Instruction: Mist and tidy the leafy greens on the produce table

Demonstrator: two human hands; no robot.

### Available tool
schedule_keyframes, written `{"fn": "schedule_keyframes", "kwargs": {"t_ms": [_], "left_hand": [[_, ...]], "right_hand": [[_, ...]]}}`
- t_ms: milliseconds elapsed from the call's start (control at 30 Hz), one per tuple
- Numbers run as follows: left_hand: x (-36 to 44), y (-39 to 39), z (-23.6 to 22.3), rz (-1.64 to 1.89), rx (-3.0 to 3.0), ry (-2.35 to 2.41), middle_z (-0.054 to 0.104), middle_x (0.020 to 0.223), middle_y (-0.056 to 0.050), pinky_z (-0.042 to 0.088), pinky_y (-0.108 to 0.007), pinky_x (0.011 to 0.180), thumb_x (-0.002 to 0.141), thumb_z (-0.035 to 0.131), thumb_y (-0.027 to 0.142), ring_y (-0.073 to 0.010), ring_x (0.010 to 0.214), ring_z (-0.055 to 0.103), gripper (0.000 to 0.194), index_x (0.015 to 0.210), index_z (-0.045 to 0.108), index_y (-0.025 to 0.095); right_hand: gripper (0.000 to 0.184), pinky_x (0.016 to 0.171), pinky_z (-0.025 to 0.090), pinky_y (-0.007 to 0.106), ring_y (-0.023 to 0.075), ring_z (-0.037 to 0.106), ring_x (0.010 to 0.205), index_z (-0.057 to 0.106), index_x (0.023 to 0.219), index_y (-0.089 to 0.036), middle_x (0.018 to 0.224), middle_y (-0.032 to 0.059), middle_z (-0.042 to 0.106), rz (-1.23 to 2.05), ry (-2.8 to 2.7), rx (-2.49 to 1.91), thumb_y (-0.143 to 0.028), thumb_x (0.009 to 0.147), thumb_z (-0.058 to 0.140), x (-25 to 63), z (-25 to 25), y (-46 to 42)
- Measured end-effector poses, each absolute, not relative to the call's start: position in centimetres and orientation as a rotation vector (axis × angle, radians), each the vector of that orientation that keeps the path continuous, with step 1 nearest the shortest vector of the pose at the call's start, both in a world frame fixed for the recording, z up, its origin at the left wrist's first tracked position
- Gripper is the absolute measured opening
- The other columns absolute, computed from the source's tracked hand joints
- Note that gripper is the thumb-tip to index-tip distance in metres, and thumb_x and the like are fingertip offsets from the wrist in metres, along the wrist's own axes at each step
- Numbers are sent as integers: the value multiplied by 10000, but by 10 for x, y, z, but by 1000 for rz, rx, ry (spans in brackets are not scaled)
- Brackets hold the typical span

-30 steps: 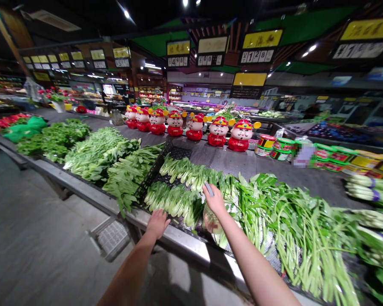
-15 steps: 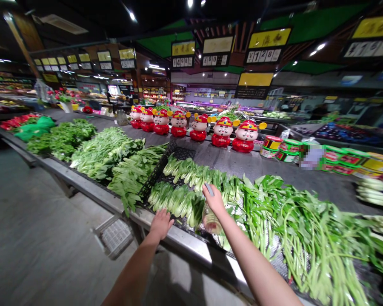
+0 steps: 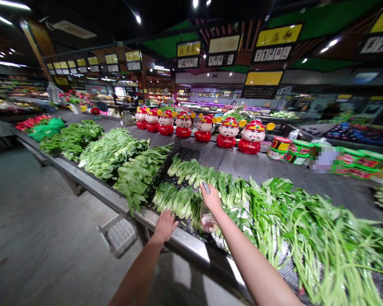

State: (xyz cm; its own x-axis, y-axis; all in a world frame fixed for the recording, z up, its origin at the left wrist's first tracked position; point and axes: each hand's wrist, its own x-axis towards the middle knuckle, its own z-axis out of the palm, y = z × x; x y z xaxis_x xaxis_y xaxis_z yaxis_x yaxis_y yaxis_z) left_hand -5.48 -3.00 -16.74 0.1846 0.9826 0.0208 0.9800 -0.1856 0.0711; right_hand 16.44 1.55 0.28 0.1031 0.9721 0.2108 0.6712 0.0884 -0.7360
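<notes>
My right hand (image 3: 211,199) is closed around the neck of a clear spray bottle (image 3: 208,219), whose grey top (image 3: 206,187) sticks up above my fingers. The bottle's rounded lower part hangs below the hand, over the bok choy. Two rows of bok choy, a back row (image 3: 191,171) and a front row (image 3: 175,199), lie in a black mesh crate (image 3: 161,175). On the metal front edge (image 3: 191,246) of the stand, beside the front row, my left hand (image 3: 166,225) rests with its fingers stretched out and holds nothing.
Long-stemmed greens (image 3: 303,221) spread to the right. More leafy greens (image 3: 110,153) lie to the left. Behind stand several red figurines (image 3: 228,132) and stacked green tubs (image 3: 298,151). A grey plastic basket (image 3: 119,236) sits low by the stand. Price signs (image 3: 277,44) hang overhead.
The view has turned slightly to the left, so the scene sits farther right. My right hand and the spray bottle have moved a little left over the bok choy. My left hand stays at the edge.
</notes>
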Motion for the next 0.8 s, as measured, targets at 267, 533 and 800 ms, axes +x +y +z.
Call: {"fn": "schedule_keyframes", "kwargs": {"t_ms": [267, 533, 800], "left_hand": [[-55, -29, -170, 106, 2391, 1985, 461, 1497, -192, 221, -469, 1208, 985, 323, 439, -293, 1433, 360, 570, 1374, 542, 84], [-55, -30, -171, 114, 2409, 1994, 476, 1486, -190, 233, -478, 1206, 987, 307, 438, -293, 1427, 370, 571, 1368, 549, 87], [-56, -29, -165, 74, 2393, 1962, 451, 1511, -175, 212, -486, 1211, 986, 273, 452, -297, 1445, 335, 589, 1385, 536, 107]], "right_hand": [[401, 707, 433, 312, 239, 627, 833, 586, 838, -218, 861, 80, 663, 494, -1704, -1542, -553, 936, 389, 152, 17, 29], [446, 710, 446, 325, 241, 632, 864, 600, 850, -217, 941, 101, 670, 607, -1717, -1644, -573, 950, 351, 142, 8, 21], [456, 676, 451, 321, 232, 630, 758, 609, 803, -220, 794, 64, 662, 614, -1654, -1447, -607, 911, 393, 156, 3, 7]]}}
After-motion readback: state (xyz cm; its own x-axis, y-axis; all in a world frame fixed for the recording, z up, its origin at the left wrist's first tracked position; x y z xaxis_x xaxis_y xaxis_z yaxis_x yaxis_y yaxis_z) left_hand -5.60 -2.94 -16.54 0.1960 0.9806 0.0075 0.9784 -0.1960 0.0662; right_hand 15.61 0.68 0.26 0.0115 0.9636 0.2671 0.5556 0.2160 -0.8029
